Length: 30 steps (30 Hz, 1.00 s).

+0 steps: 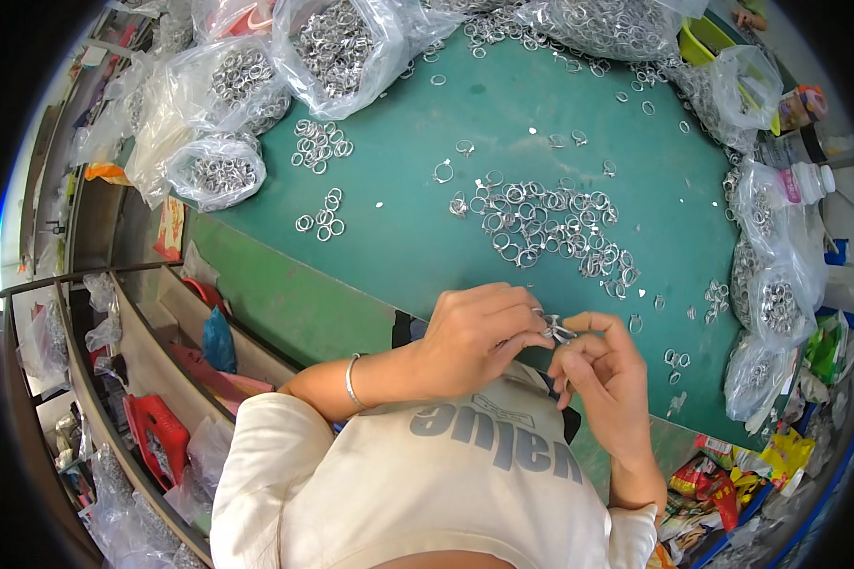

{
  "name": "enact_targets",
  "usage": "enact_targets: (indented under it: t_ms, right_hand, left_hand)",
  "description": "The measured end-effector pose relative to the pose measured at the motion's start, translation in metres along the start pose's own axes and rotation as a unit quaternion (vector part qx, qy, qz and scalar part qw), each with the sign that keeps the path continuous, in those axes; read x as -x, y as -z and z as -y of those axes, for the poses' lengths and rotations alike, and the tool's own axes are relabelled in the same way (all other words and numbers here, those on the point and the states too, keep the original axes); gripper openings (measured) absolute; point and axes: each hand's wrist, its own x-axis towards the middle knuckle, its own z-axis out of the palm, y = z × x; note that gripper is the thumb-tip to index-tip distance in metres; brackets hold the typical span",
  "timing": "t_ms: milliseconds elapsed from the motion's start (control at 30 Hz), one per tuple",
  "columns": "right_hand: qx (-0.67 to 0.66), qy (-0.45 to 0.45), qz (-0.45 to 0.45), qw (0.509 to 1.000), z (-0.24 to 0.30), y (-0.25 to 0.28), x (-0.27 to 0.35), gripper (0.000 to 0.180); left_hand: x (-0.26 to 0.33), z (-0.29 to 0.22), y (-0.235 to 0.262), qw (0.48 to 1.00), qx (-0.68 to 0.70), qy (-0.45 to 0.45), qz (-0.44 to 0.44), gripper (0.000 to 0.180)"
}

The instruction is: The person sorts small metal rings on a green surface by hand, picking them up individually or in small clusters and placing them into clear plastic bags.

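Pinching a small metal piece (557,331) at the centre of the frame, slightly right and below the middle, is the left hand (474,334), its thumb and forefinger pressed together on it. The piece lies directly at the right end of this grip. Its long axis appears to run crosswise between the hands, dipping a little toward the right of the frame. The right hand (600,372) stands just beyond it, fingers bent, the forefinger tip at or very near the metal; whether that grip bears on the piece cannot be told. Of the two, the left hand is judged nearer. The piece is bright, silver-toned and ring-like in part; its full outline is hidden by fingers.

Directly above the hands, a loose spread of silver rings (541,220) lies on the green tabletop (389,256). Two smaller groups, an upper ring cluster (320,145) and a lower ring cluster (328,224), lie left of centre. A clear plastic bag (381,57) filled with rings stands at the upper left. Further ring-filled bags (778,302) line the right edge. Coloured packets (707,482) sit lower right.
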Motion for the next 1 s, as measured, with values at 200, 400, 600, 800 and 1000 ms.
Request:
enact_targets:
  t_ms: [200,400,600,800,1000]
  right_hand:
    - [0.116,0.109,-0.105,0.982,-0.008,-0.010,0.006,0.017]
    - [0.247,0.270,-0.176,0.914,-0.015,-0.013,0.013,0.019]
    - [0.080,0.142,-0.210,0.964,-0.035,0.012,-0.015,0.018]
    - [0.337,0.280,-0.161,0.884,-0.059,0.018,-0.036,0.027]
    - [-0.052,0.088,0.015,0.995,-0.063,0.001,-0.015,0.019]
  left_hand:
    - [0.003,-0.011,0.000,1.000,-0.025,-0.011,0.008,0.015]
    - [0.008,-0.017,0.000,0.998,-0.066,-0.013,-0.015,0.015]
    - [0.007,-0.005,-0.014,0.998,0.014,0.043,-0.048,0.014]
    - [0.019,0.013,-0.020,0.977,0.155,0.149,-0.009,0.014]
    - [0.034,0.013,-0.024,0.966,0.213,0.145,-0.014,0.017]
